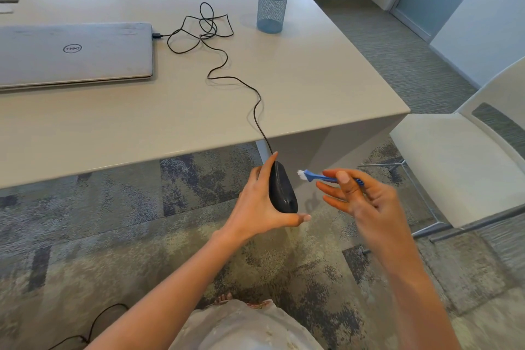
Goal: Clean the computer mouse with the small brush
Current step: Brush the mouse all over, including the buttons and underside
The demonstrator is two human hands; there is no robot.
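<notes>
Pale grey table (312, 79) filled the top of my feed, with a closed silver laptop (74, 54) lying at its left and a blue mesh pen cup (272, 8) standing farther back near the right edge. From the laptop's side a black cable (216, 65) looped across the tabletop, ran over the near edge and down to the mouse (282, 193). That dark mouse was off the table, held on its side in the air over the patterned carpet (113, 221), just below the table's edge. I saw the left hand (255, 207) gripping it, thumb under the rear end and fingers along the far side. Just to the right, the right hand (366, 196) pinched the blue handle of the small brush (315, 176) between thumb and forefinger, its other fingers fanned out. White bristles pointed at the mouse, close but apart from it. Off to the right stood a white chair (454, 165).
</notes>
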